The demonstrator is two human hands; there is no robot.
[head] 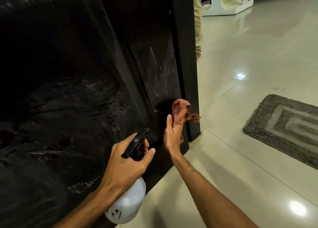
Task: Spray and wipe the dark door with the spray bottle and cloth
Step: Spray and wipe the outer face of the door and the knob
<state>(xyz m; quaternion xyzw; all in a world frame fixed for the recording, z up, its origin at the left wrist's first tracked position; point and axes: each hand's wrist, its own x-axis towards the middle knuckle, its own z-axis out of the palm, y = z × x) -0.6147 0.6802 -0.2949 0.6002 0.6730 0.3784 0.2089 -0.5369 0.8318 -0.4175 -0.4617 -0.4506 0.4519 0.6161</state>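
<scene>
Surface: dark door [68,107], wet-streaked; glossy tiled floor [240,98] with grey mat [284,124] beside it. Your left hand [125,164] curls round spray bottle [127,205] neck; your right hand [173,134] clutches cloth [180,110] against door's lower edge.

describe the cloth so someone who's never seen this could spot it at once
Find the big dark door filling the left of the view and follow it to its lower right edge, near the floor. There the right hand holds the cloth against it: a bunched reddish-brown rag, unlike the white spray bottle in the left hand.
</scene>
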